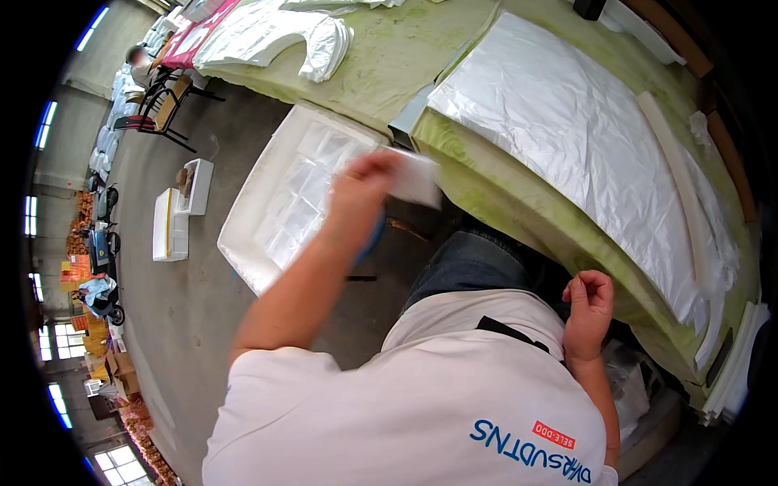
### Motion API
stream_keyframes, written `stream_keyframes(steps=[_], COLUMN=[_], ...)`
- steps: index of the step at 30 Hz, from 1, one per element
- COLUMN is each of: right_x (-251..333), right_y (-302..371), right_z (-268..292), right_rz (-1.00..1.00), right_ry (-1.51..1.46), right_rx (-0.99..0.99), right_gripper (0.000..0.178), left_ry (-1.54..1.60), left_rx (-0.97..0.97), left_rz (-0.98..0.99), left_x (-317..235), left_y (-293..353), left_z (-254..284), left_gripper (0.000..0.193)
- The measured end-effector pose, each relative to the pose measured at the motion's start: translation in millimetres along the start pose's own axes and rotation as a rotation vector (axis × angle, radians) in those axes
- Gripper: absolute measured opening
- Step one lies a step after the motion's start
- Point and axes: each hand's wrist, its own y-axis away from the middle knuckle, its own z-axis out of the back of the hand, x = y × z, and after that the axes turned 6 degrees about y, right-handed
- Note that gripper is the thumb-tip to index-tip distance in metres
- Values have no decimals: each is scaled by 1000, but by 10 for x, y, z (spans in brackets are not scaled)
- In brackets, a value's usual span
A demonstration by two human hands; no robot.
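A person's left hand (365,178) – blurred – has a translucent plastic packet (419,180) in its grip, at the right side of a white-lined bin (250,217) of clear packets (312,185). The right hand (589,310), grip curled closed, is beside the green tabletop (501,172) bearing white plastic sheeting (567,121).

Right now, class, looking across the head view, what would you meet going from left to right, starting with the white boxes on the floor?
White boxes → left hand → blurred translucent packet → right hand → long pale strip.
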Motion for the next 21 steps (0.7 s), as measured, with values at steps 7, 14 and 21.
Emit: stream_keyframes(steps=[7, 14, 21], right_x=[-90, -78, -75], right_y=[-31, -61, -89], right_z=[-18, -73, -141], right_rz=[-49, -91, -109], right_ry=[-3, 30, 70], right_rx=[59, 120, 180], right_gripper=[10, 10, 11], left_ry=[-462, -854, -946], left_rx=[-590, -599, -503], left_rz=[-143, 57, 12], left_x=[-248, 92, 194], left_y=[-653, -321, -318], left_z=[2299, 3145, 2976], left_gripper=[29, 31, 29])
